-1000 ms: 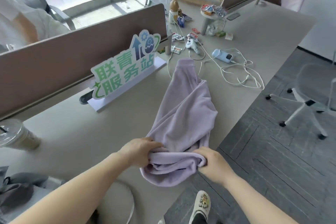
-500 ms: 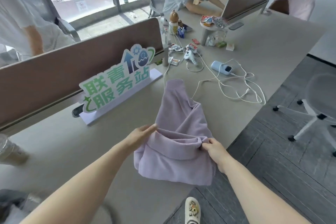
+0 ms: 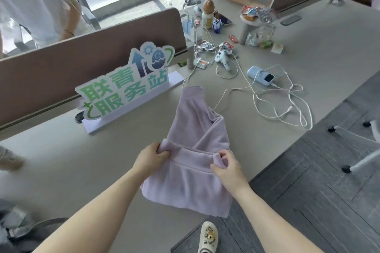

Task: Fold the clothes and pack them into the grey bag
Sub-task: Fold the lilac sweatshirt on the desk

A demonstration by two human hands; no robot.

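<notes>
White tangled cable [image 3: 273,96] lies beyond my fingers. My left hand [image 3: 151,159] and right hand [image 3: 227,167] pinch the lilac fleece garment [image 3: 191,170].

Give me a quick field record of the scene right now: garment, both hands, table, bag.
garment: lilac fleece garment lying on the table, near end hanging over the edge
left hand: left hand grips the fold's left end
right hand: right hand pinches the fold's right end
table: grey table; green sign to the left, white cables beyond the garment
bag: grey fabric at lower left corner, cannot tell if it is the bag
</notes>
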